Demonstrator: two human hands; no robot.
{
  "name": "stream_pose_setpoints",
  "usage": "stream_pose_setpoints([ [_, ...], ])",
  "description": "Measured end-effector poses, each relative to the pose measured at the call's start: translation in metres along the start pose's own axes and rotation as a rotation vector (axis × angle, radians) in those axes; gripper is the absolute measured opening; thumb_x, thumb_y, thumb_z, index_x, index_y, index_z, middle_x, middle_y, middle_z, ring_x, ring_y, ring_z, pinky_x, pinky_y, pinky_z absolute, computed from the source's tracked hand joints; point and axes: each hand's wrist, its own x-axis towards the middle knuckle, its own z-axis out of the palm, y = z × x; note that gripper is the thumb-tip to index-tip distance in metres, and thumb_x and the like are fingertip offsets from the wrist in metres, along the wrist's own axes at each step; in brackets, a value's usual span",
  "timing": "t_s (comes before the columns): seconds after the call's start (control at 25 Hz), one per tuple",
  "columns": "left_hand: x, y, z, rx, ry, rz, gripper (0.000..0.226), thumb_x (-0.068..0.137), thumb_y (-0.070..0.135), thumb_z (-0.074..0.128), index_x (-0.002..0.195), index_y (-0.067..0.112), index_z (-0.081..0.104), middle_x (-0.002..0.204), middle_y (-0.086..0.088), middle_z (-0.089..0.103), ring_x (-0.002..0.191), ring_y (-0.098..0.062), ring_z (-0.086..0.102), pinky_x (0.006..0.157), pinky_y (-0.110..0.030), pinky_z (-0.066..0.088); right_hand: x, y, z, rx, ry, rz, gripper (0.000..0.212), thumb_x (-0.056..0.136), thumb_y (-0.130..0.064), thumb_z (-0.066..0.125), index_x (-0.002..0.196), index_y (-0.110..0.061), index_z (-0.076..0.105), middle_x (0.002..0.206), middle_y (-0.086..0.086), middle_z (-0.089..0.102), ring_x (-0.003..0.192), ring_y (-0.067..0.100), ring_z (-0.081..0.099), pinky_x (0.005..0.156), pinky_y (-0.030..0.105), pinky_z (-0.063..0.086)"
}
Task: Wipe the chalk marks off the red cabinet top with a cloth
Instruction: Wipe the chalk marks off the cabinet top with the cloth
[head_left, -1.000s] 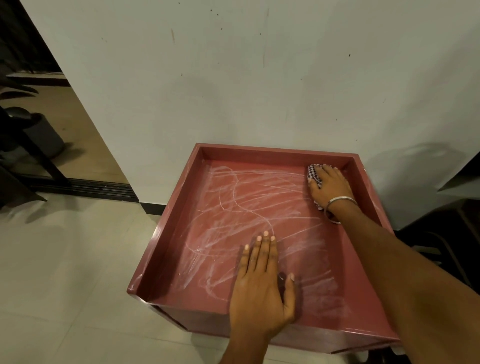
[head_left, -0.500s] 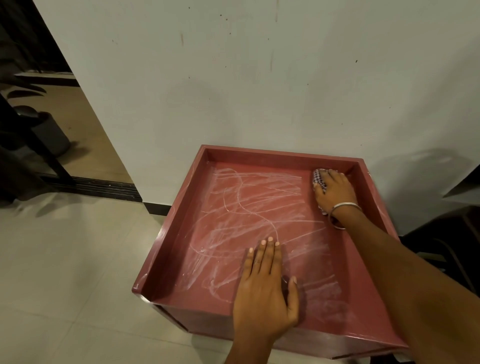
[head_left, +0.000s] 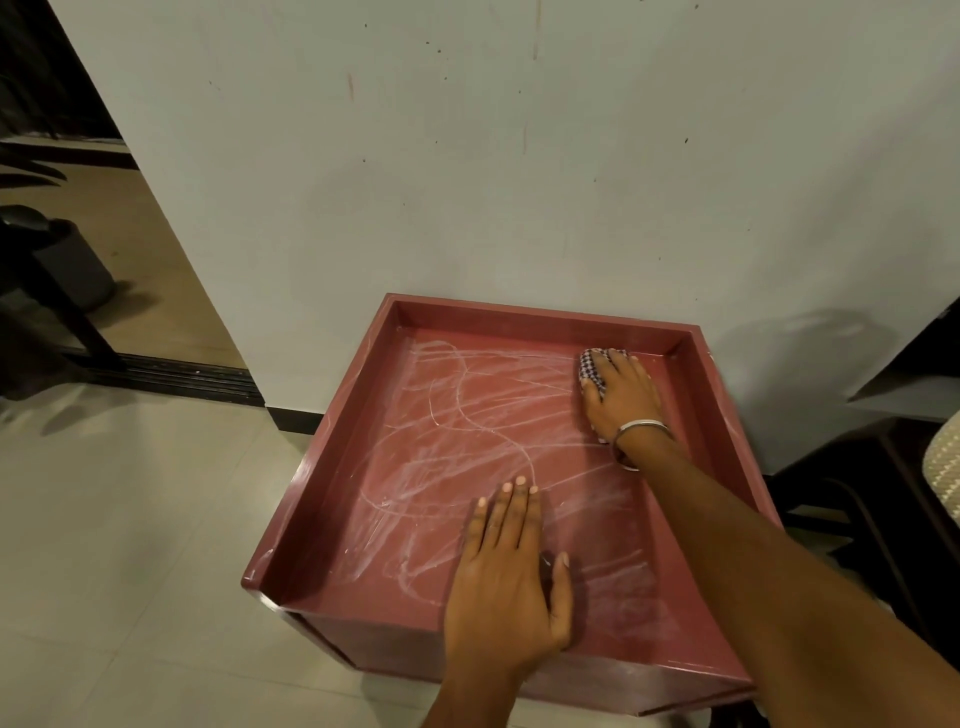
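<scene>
Red cabinet top (head_left: 363, 519) stands against the wall, rimmed like a shallow tray, chalk marks (head_left: 457, 441) scrawled over most of it. Right hand (head_left: 623, 397) lies pressed over the checked cloth (head_left: 592, 370) in the far right corner, fingers closed down on it; left hand (head_left: 506, 587) lies flat and open near the front edge, holding nothing. Cloth looks soft, light and limp: best bunched under the palm, since it would likely slip or fold if only pinched.
</scene>
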Motion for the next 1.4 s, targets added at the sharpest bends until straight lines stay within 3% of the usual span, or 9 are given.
stream_pose_setpoints([
  [0.2, 0.000, 0.000, 0.002, 0.011, -0.001, 0.003, 0.066, 0.095, 0.046, 0.030, 0.151, 0.010, 0.027, 0.160, -0.002, 0.019, 0.149, -0.014, 0.012, 0.119, -0.038, 0.010, -0.009, 0.003, -0.002, 0.010, 0.036, 0.123, 0.054, 0.096, -0.035, 0.039, 0.147, -0.020, 0.033, 0.158, 0.004, 0.025, 0.147, 0.029, 0.015, 0.121, 0.042, 0.012],
  [0.48, 0.000, 0.000, 0.001, 0.025, 0.008, 0.005, 0.067, 0.094, 0.047, 0.027, 0.151, 0.011, 0.026, 0.160, -0.003, 0.020, 0.149, -0.014, 0.013, 0.120, -0.037, 0.009, -0.029, -0.015, 0.004, 0.033, 0.037, 0.007, 0.053, 0.096, -0.034, 0.040, 0.147, -0.022, 0.033, 0.157, 0.002, 0.027, 0.147, 0.026, 0.015, 0.121, 0.041, 0.013],
  [0.76, 0.000, 0.000, 0.001, 0.030, 0.005, 0.012, 0.066, 0.095, 0.045, 0.030, 0.150, 0.009, 0.029, 0.159, -0.004, 0.024, 0.148, -0.015, 0.017, 0.119, -0.038, 0.012, -0.036, -0.002, -0.003, 0.054, 0.055, 0.109, 0.054, 0.096, -0.034, 0.040, 0.148, -0.020, 0.032, 0.158, 0.004, 0.025, 0.147, 0.028, 0.014, 0.122, 0.043, 0.011],
  [1.0, -0.001, 0.000, 0.000, 0.038, 0.018, 0.008, 0.067, 0.095, 0.045, 0.029, 0.151, 0.009, 0.027, 0.160, -0.004, 0.021, 0.149, -0.015, 0.014, 0.120, -0.037, 0.010, -0.055, -0.018, 0.003, 0.030, 0.036, 0.010, 0.054, 0.097, -0.035, 0.038, 0.149, -0.022, 0.031, 0.158, 0.002, 0.025, 0.148, 0.026, 0.014, 0.122, 0.041, 0.010],
  [1.24, -0.001, -0.001, 0.002, 0.033, 0.031, 0.011, 0.066, 0.095, 0.044, 0.030, 0.150, 0.009, 0.029, 0.159, -0.005, 0.025, 0.148, -0.015, 0.018, 0.120, -0.037, 0.012, -0.063, -0.002, -0.004, 0.034, 0.046, 0.109, 0.054, 0.096, -0.035, 0.039, 0.148, -0.021, 0.031, 0.158, 0.002, 0.024, 0.148, 0.026, 0.012, 0.122, 0.042, 0.011],
  [1.4, 0.000, -0.001, 0.001, 0.043, 0.033, 0.010, 0.067, 0.094, 0.045, 0.028, 0.150, 0.009, 0.029, 0.159, -0.005, 0.023, 0.148, -0.015, 0.017, 0.122, -0.037, 0.011, -0.082, -0.027, 0.003, 0.053, 0.045, 0.048, 0.055, 0.095, -0.034, 0.041, 0.148, -0.023, 0.032, 0.158, 0.000, 0.024, 0.148, 0.025, 0.012, 0.122, 0.041, 0.010],
])
